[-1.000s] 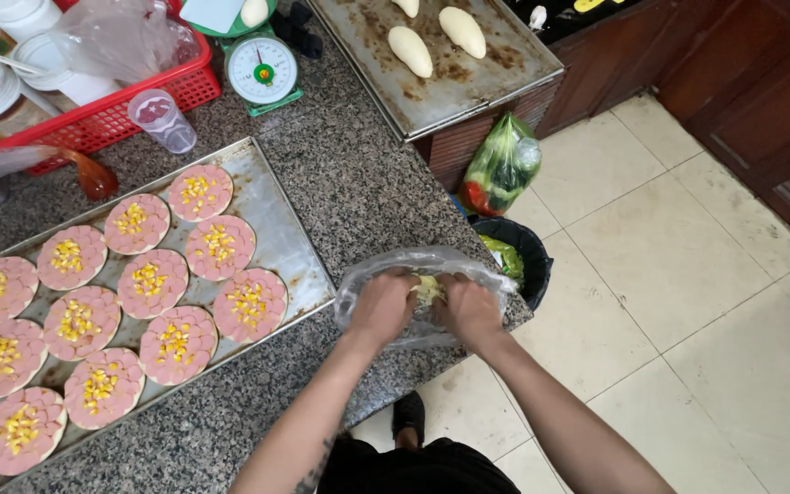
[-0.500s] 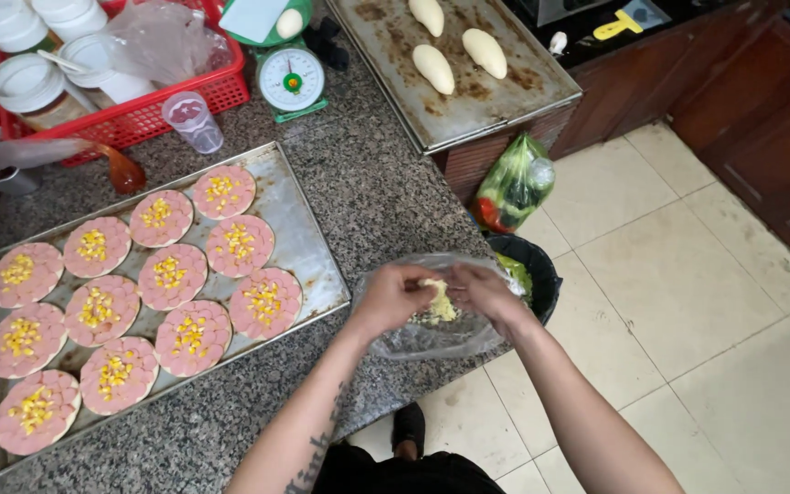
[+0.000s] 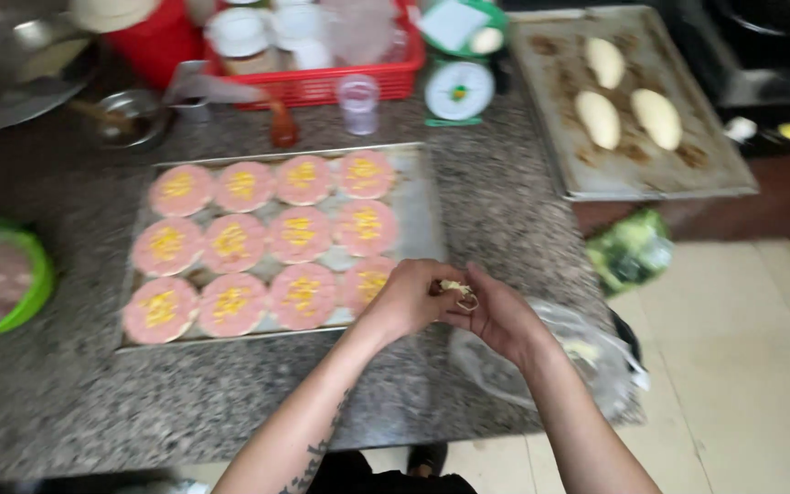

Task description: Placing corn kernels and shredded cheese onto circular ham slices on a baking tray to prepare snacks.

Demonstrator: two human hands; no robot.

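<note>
My left hand (image 3: 409,297) and my right hand (image 3: 497,318) meet over the granite counter (image 3: 230,393), both pinching a small clump of pale yellow shredded topping (image 3: 456,291). They hover at the front right corner of a metal tray (image 3: 418,210) that carries several round pink bases topped with yellow corn (image 3: 230,242). Under my right wrist lies a clear plastic bag (image 3: 587,361) with more of the shredded topping inside.
A second baking tray (image 3: 688,160) with three pale dough loaves sits at the back right. A green kitchen scale (image 3: 459,87), a plastic cup (image 3: 358,102), a red basket (image 3: 322,84) of containers, a green bowl (image 3: 34,274) and metal bowls line the counter. Tiled floor lies to the right.
My hands have lifted out of the plastic bag with a clump of topping and moved left toward the tray of pink rounds. The view has swung left.
</note>
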